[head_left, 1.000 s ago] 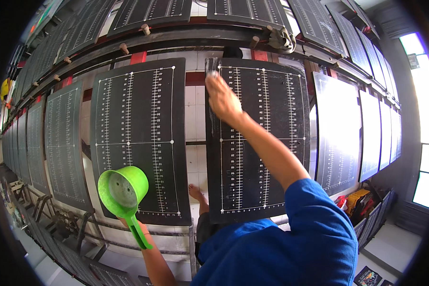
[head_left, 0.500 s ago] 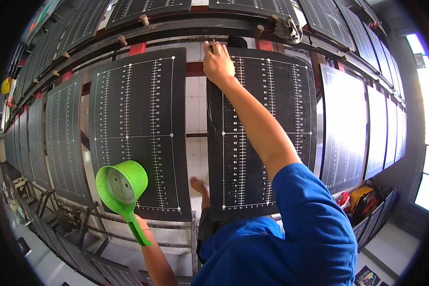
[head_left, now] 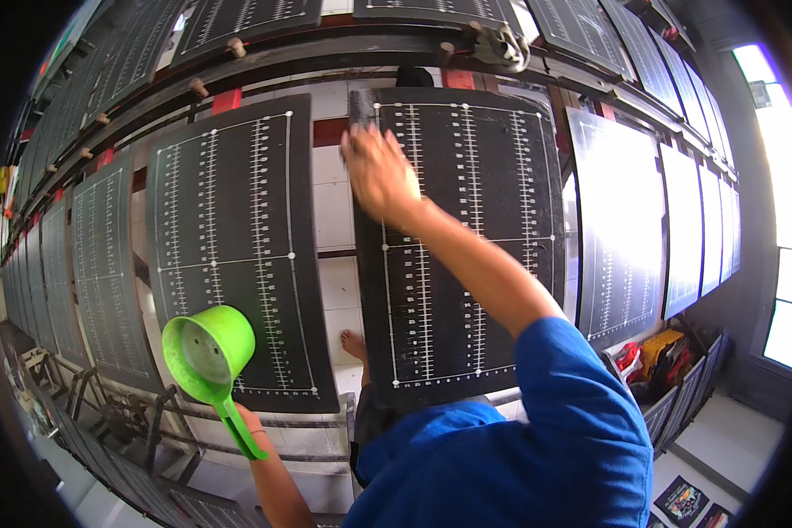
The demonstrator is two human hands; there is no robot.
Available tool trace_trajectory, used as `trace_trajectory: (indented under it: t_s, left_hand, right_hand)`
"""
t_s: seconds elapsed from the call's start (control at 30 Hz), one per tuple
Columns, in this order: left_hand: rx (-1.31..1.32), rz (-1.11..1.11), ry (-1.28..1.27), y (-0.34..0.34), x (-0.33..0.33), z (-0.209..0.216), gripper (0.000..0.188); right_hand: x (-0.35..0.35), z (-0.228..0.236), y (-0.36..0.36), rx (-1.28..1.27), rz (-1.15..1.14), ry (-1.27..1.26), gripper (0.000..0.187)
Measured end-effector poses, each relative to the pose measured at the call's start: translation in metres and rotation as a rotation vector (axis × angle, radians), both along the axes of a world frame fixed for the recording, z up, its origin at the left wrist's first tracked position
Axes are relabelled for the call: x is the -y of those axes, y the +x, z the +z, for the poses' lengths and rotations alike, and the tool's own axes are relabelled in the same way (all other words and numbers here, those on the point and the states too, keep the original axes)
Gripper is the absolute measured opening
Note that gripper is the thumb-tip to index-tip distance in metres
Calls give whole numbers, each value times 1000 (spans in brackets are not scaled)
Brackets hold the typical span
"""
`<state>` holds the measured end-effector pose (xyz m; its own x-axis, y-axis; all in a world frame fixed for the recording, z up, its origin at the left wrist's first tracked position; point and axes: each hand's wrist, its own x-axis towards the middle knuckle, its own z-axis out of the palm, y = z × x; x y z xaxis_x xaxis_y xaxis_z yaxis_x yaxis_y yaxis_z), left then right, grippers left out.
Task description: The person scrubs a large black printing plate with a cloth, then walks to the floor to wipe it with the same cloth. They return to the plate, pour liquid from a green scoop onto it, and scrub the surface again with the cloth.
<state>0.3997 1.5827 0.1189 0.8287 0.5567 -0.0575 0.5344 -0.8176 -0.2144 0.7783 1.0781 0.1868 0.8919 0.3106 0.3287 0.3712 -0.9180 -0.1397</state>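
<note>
My left hand (head_left: 252, 422) grips the handle of a green plastic dipper (head_left: 230, 341), held over the near end of the left black board (head_left: 238, 185). Its bowl tilts toward me and shows a greyish inside with a few dark spots. On the right black board (head_left: 449, 308), my right hand (head_left: 380, 174) lies near the upper left edge, palm down with fingers bent. Something dark and blurred shows at its fingertips; I cannot make out what it is. A greyish smear marks the board's corner just beyond the fingers. Both boards carry white lines and tick scales.
More marked boards, such as a glare-lit one (head_left: 620, 229), stand in rows on both sides and beyond. A dark rail (head_left: 326, 51) with wooden pegs crosses behind, a grey cloth (head_left: 504, 48) hanging on it. A crate holds red and yellow things (head_left: 658, 352) at the right.
My right hand has slid from the right board's far edge toward me along its left side. The dipper stays in my left hand, and the whole view has shifted slightly.
</note>
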Motion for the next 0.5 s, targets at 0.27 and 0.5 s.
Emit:
trace_trajectory:
  t_s: [0.27, 0.5]
  left_hand:
    - [-53, -16, 35, 11, -5, 6, 51]
    - [-469, -198, 279, 30, -9, 4, 45]
  right_hand:
    - [247, -21, 41, -46, -754, -34, 56]
    - [275, -28, -90, 102, -615, 80, 48]
